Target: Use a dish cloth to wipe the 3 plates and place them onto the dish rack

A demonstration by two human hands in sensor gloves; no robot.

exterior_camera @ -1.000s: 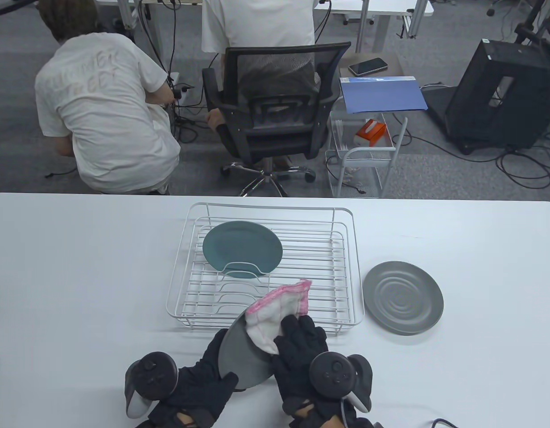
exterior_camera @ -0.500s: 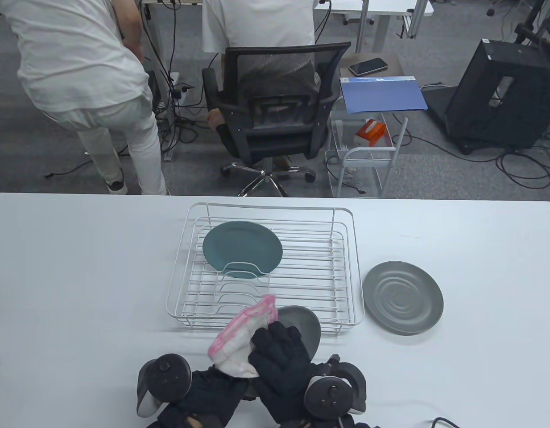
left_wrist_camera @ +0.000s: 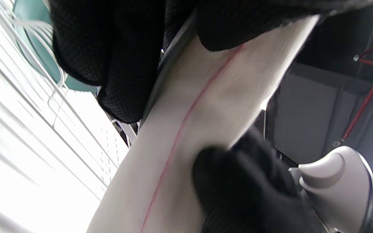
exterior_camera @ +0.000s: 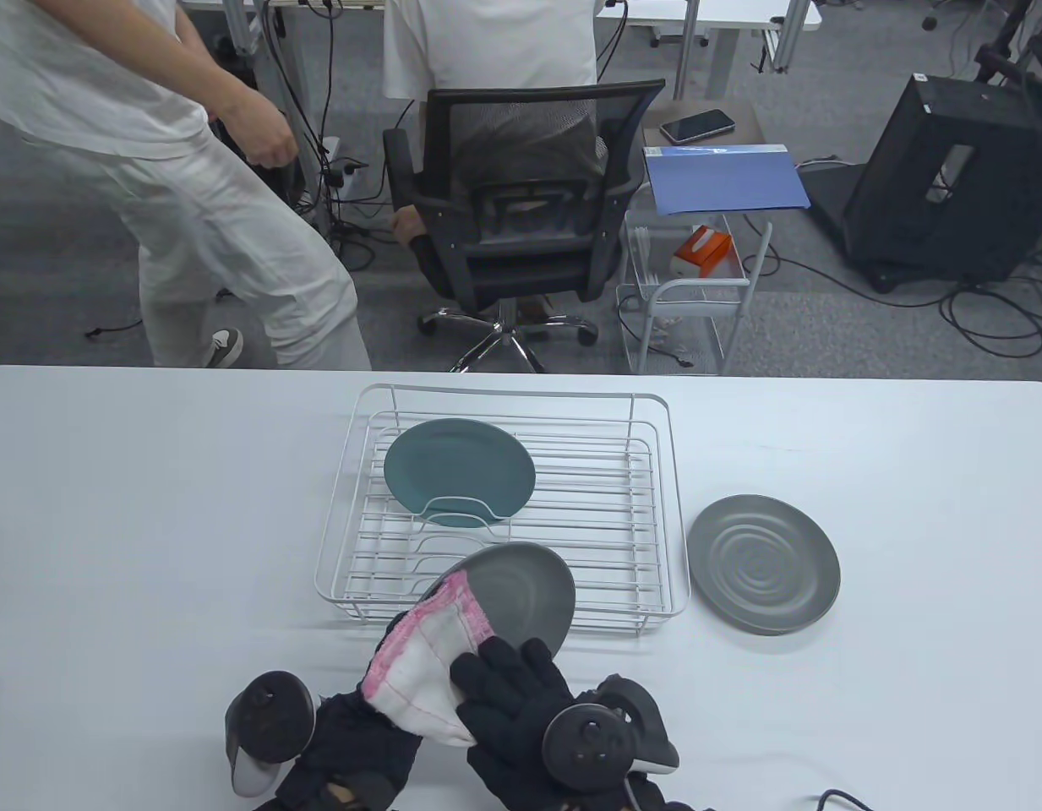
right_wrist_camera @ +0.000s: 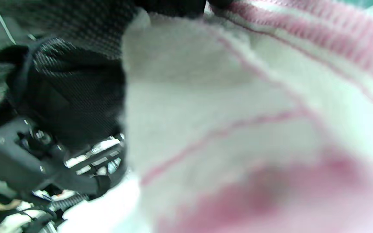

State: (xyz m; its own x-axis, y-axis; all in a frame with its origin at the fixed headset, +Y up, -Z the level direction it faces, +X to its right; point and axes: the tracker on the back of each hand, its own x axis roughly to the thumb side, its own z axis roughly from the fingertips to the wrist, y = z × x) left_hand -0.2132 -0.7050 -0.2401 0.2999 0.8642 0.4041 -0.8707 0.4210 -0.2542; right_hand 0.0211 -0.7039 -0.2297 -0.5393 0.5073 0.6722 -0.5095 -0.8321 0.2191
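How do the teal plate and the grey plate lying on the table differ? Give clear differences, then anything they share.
The teal plate is blue-green with a smooth face; the grey plate shows ringed ridges. The teal plate sits in the dish rack, propped behind a wire divider, while the grey plate lies flat on the table to the rack's right. Both are round and untouched by either hand.

The left hand (exterior_camera: pixel 360 743) holds a tilted grey plate (exterior_camera: pixel 521 596); the right hand (exterior_camera: pixel 512 710) presses the cloth (exterior_camera: pixel 423 667) on it. A teal plate (exterior_camera: pixel 459 473) sits in the rack (exterior_camera: pixel 668 507), another grey one (exterior_camera: pixel 764 564) beside it.
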